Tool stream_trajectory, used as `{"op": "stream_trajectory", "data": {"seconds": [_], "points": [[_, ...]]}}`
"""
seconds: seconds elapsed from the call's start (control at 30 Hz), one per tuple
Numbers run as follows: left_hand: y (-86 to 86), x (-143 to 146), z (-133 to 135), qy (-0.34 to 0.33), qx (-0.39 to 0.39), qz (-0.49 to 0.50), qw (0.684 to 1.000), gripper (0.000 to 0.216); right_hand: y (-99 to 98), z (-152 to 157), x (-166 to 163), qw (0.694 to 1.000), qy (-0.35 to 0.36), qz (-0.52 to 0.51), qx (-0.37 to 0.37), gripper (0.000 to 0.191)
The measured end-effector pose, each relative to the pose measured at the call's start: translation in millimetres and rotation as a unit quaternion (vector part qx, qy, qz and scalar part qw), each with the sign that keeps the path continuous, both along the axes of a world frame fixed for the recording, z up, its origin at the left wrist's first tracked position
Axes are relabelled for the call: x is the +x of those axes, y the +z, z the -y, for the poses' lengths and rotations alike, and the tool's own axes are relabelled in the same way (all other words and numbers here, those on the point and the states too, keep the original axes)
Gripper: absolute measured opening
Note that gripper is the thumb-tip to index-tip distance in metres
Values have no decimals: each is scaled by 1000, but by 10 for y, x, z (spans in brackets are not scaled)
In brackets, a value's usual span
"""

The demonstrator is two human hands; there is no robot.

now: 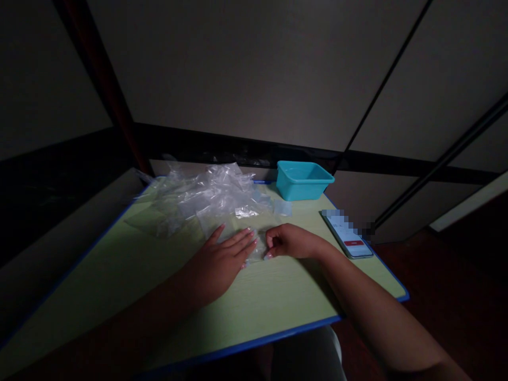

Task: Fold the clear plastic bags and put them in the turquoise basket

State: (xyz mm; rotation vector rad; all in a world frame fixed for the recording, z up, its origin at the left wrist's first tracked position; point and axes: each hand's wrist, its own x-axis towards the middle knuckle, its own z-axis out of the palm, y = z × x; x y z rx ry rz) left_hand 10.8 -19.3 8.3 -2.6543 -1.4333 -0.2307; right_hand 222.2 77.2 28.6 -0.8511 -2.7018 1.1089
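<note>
My left hand [224,254] lies flat, fingers spread, pressing on a small clear plastic bag [238,222] on the light green table [278,301]. My right hand [289,241] sits just to the right of it, fingers curled and pinching the bag's edge near my left fingertips. Behind both hands a heap of clear plastic bags [198,196] covers the far left part of the table.
A turquoise plastic tub [304,180] stands at the table's far edge. A phone [347,233] with a lit screen lies at the right edge. The table has a blue rim [254,344]. Dark wall panels rise behind; the room is dim.
</note>
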Motion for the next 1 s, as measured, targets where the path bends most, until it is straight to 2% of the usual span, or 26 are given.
{"op": "stream_trajectory", "data": {"seconds": [0.27, 0.4, 0.5, 0.6, 0.67, 0.77, 0.87, 0.93, 1.0], "points": [[5, 25, -6, 3, -32, -11, 999, 46, 64, 70, 1, 995, -33, -57, 78, 18], [-53, 20, -27, -4, -19, -13, 1000, 47, 95, 108, -23, 990, -14, -20, 137, 15], [-76, 34, -29, 1, -14, -11, 1000, 46, 119, 151, -64, 985, 28, -38, 164, 17], [-40, 55, -18, -2, -12, -2, 1000, 44, 121, 184, -94, 984, 61, -62, 156, 14], [16, 58, -13, 10, 3, 11, 1000, 42, 115, 186, -94, 985, 55, -42, 155, 11], [102, 40, -21, 53, 41, 32, 997, 39, 128, 173, -66, 973, 7, -30, 227, 11], [128, 10, -42, 78, 63, 39, 994, 38, 155, 196, -34, 958, -26, -31, 285, 37], [104, -1, -54, 83, 58, 34, 994, 39, 143, 244, -32, 961, -18, 10, 277, 58], [62, -1, -58, 87, 44, 28, 995, 42, 92, 299, -53, 964, 0, 68, 255, 68]]}}
